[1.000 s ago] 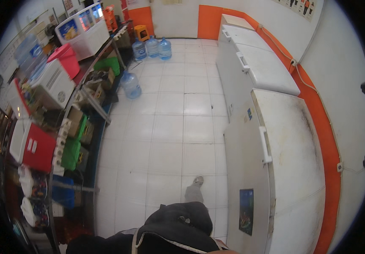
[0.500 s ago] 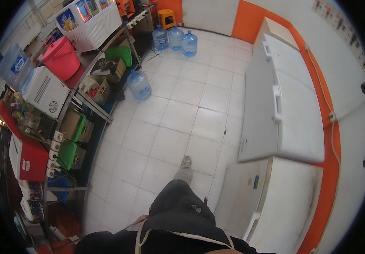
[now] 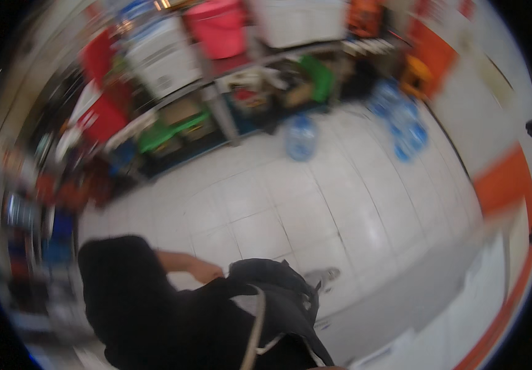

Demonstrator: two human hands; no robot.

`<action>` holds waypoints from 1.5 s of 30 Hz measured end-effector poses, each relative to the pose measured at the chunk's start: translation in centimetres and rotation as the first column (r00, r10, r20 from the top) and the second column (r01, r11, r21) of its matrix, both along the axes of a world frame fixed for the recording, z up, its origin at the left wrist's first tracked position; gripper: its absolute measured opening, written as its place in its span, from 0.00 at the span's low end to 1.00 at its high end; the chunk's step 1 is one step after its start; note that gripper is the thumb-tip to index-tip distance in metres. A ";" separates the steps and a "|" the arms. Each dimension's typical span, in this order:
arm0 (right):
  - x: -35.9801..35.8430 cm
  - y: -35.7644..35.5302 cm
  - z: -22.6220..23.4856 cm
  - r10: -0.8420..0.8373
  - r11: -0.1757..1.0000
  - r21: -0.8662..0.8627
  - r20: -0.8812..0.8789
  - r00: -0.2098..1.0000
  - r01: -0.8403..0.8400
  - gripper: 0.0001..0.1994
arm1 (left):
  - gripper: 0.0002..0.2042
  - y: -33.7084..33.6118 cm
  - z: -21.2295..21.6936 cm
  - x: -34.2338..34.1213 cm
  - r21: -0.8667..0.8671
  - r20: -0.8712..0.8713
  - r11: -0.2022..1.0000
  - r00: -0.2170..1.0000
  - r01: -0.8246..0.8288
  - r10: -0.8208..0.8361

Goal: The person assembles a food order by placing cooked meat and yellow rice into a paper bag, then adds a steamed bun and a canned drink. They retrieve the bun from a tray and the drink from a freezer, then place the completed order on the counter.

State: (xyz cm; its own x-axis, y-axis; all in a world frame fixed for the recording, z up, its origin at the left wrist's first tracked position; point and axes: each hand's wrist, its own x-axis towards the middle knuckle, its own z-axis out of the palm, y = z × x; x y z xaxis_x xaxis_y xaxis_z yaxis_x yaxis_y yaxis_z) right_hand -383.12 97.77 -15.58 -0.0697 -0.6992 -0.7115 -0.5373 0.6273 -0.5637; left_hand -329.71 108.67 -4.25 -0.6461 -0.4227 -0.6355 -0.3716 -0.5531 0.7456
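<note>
My left hand (image 3: 205, 271) hangs at my left side, below a black sleeve. It is beside the black apron (image 3: 266, 274), at its upper left edge. Its fingers are smeared and partly hidden by the cloth, and I see nothing held in it. My right hand is out of view. One shoe (image 3: 328, 275) shows on the tiled floor (image 3: 247, 191) just past the apron.
A metal-framed shelf (image 3: 220, 114) runs along the left and far side, with a pink bucket (image 3: 216, 28), a red-lidded box (image 3: 102, 111) and green lids (image 3: 158, 135). One water jug (image 3: 302, 139) stands before it, several farther right. White freezers (image 3: 451, 308) line the right.
The view has swung left, so the shelf now spans the top and the freezers sit lower right. My left forearm has come into plain sight.
</note>
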 end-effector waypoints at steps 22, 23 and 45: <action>27.9 -54.8 1.1 0.916 0.320 -0.397 -0.101 0.387 -0.860 0.25 | 0.09 -17.8 -5.9 -37.3 0.163 0.308 -0.402 -0.341 -0.901 0.888; 27.4 -55.5 1.1 0.920 0.314 -0.397 -0.097 0.379 -0.863 0.25 | 0.10 -20.0 -6.9 -38.1 0.182 0.354 -0.444 -0.363 -0.877 0.862; -42.4 -41.8 -2.2 -0.137 0.949 0.262 -0.161 0.977 0.176 0.23 | 0.17 -57.0 -13.4 -44.0 0.262 0.414 0.548 0.606 -0.794 0.679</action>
